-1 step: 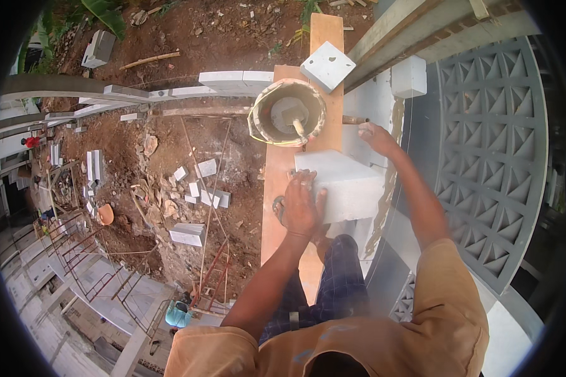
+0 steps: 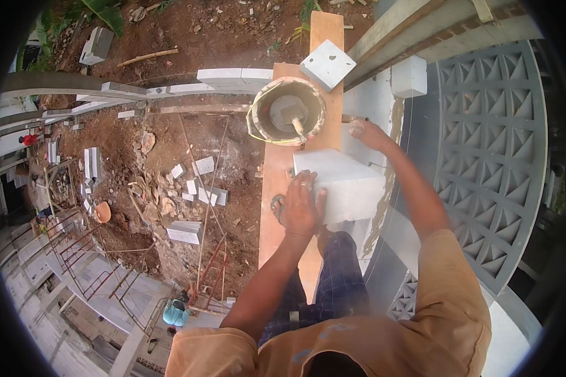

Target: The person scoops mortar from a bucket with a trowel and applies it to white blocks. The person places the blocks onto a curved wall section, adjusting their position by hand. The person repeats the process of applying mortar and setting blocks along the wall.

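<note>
My left hand (image 2: 302,204) grips the near left corner of a white block (image 2: 349,182), its thumb on the front face. A dark tool (image 2: 277,204), hard to make out, lies beside it on the wooden plank (image 2: 278,239). My right hand (image 2: 366,133), raised above the block's far right, is closed on the end of a brown handle (image 2: 351,119); the rest of that tool is unclear. A mortar-stained bucket (image 2: 261,115) with a tool inside stands beyond the block. Another white block (image 2: 327,65) rests farther along the plank.
A grey patterned breeze-block panel (image 2: 484,163) borders my right, beside a mortar-streaked wall edge (image 2: 378,229). Left and below is dirt ground with scattered blocks (image 2: 183,231) and red scaffolding (image 2: 100,276). A person in cyan (image 2: 176,313) is lower left; another in red (image 2: 28,139) is far left.
My right hand has moved slightly left and up with the handle. My left hand stays on the block, and the view has shifted very slightly.
</note>
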